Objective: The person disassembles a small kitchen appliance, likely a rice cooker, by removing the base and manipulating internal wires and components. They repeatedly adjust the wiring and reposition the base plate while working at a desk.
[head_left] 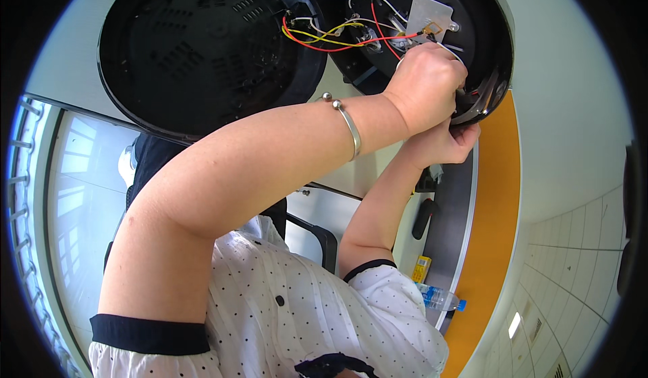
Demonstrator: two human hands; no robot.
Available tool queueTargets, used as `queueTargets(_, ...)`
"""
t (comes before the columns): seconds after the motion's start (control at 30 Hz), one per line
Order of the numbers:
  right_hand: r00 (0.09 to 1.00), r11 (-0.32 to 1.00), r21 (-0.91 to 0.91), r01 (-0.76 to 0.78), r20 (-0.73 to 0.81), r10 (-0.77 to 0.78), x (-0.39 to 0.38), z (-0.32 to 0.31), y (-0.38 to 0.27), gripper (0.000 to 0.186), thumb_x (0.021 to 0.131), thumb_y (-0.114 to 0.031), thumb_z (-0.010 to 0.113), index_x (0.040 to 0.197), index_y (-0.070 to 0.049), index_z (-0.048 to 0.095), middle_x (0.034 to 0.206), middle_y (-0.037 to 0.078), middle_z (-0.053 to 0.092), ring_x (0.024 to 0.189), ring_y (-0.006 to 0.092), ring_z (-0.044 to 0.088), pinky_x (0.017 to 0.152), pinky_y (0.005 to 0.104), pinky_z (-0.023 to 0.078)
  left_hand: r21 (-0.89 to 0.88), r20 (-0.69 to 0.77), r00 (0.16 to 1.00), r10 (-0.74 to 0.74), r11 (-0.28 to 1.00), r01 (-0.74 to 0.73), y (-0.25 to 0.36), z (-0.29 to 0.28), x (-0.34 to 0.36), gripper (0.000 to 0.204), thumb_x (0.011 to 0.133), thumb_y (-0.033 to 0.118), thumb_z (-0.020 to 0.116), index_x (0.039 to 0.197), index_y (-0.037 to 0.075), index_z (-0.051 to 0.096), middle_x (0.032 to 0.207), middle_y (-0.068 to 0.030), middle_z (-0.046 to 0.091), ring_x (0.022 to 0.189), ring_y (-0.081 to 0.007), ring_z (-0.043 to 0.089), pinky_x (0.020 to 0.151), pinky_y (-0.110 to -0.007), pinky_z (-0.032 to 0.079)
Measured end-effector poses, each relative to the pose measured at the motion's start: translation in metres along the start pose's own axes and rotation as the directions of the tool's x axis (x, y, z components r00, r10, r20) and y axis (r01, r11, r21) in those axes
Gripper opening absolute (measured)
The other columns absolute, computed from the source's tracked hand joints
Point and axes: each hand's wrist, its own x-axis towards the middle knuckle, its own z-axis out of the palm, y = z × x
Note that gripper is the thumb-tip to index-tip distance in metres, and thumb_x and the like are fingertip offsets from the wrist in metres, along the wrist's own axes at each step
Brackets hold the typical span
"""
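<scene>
The left hand [428, 81] is closed on the rim of the open appliance housing [486, 61]. The right hand [445, 142] grips directly beneath it. The coloured wires [337, 37] lie just left of both hands.

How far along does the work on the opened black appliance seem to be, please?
Done: the round black cover is off and lies beside the housing, baring coloured wires and a metal plate. In hand: the left hand works at the housing's rim, its grip hidden, while the right hand holds that rim from below. Left: the cover is not yet back on.
</scene>
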Motion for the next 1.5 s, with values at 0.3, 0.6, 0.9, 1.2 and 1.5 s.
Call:
queueTargets(0.3, 0.998, 0.992, -0.113, 0.063, -0.001, -0.064, 0.0, -0.002, 0.002, 0.024, 0.068, 0.01, 0.071, 0.086, 0.004, 0.056, 0.083, 0.003, 0.056, 0.071, 0.0121, 0.055, 0.064, 0.0256, 0.047, 0.042, 0.108, 0.993, 0.047, 0.998, -0.052, -0.003, -0.003, 0.004, 0.008, 0.055, -0.002, 0.061, 0.061, 0.003, 0.062, 0.062, -0.0106, 0.059, 0.065, -0.0291, 0.059, 0.061, -0.037, 0.049)
queueTargets(0.6, 0.998, 0.994, -0.092, 0.058, -0.007, -0.059, 0.0, 0.0, -0.002, 0.024, 0.067, 0.01, 0.072, 0.083, 0.003, 0.055, 0.082, 0.002, 0.055, 0.07, 0.0111, 0.054, 0.064, 0.0246, 0.046, 0.134, 0.224, 0.974, 0.042, 0.988, -0.074, -0.002, -0.006, 0.007, 0.007, 0.055, 0.002, 0.062, 0.061, 0.002, 0.063, 0.062, -0.0107, 0.058, 0.065, -0.0293, 0.059, 0.062, -0.037, 0.049)
queueTargets(0.9, 0.996, 0.988, -0.125, 0.092, 0.021, -0.09, 0.003, -0.004, 0.002, 0.024, 0.067, 0.008, 0.074, 0.081, 0.003, 0.055, 0.082, 0.001, 0.054, 0.07, 0.011, 0.054, 0.064, 0.0245, 0.046, 0.152, 0.347, 0.938, 0.002, 0.987, -0.058, 0.001, -0.01, 0.009, 0.006, 0.055, 0.003, 0.063, 0.06, 0.002, 0.063, 0.066, -0.0109, 0.058, 0.071, -0.0283, 0.059, 0.067, -0.037, 0.05)
queueTargets(1.2, 0.987, 0.978, -0.154, 0.141, 0.093, -0.128, 0.006, -0.008, 0.005, 0.024, 0.067, 0.004, 0.077, 0.081, 0.003, 0.058, 0.079, 0.001, 0.053, 0.066, 0.0102, 0.051, 0.06, 0.0229, 0.043, 0.103, 0.317, 0.947, 0.053, 0.991, -0.09, -0.003, -0.013, 0.007, 0.012, 0.055, 0.001, 0.063, 0.066, 0.002, 0.066, 0.068, -0.0097, 0.06, 0.073, -0.028, 0.06, 0.068, -0.036, 0.05)
queueTargets(1.5, 0.989, 0.99, -0.104, 0.1, 0.115, -0.088, 0.009, -0.012, 0.007, 0.027, 0.065, 0.004, 0.077, 0.083, 0.001, 0.057, 0.083, 0.001, 0.052, 0.067, 0.0101, 0.051, 0.059, 0.0224, 0.042, 0.018, 0.24, 0.949, 0.204, 0.977, -0.215, -0.002, -0.01, 0.004, 0.016, 0.056, 0.0, 0.064, 0.072, 0.004, 0.063, 0.069, -0.0087, 0.061, 0.073, -0.0282, 0.06, 0.068, -0.036, 0.049)
